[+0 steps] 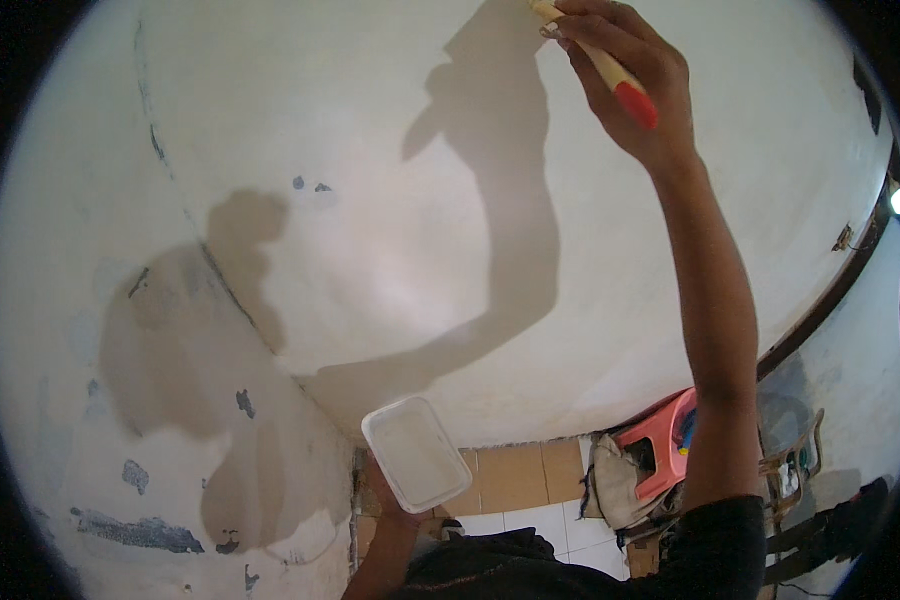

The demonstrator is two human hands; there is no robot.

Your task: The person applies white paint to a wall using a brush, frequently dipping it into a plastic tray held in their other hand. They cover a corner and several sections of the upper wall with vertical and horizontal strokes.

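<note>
My right hand (660, 85) is raised high against the cream wall (630, 270), its fingers closed round a brush (608, 68) with a pale wooden handle and a red end. The top of the frame cuts off the brush head. Low down, my left hand (378, 490) grips a rectangular white plastic tub (450, 497) from beneath and beside it. Something whitish lies inside the tub; I cannot tell how deep. Most of the left hand's fingers are hidden behind the tub.
At left, a corner crack (220, 275) meets a side wall with a peeled grey patch (138, 531). Cardboard (510, 476) lies along the wall's foot over white tiles (540, 522). A pink plastic stool (662, 470) and a beige sack (612, 485) stand beneath my right arm.
</note>
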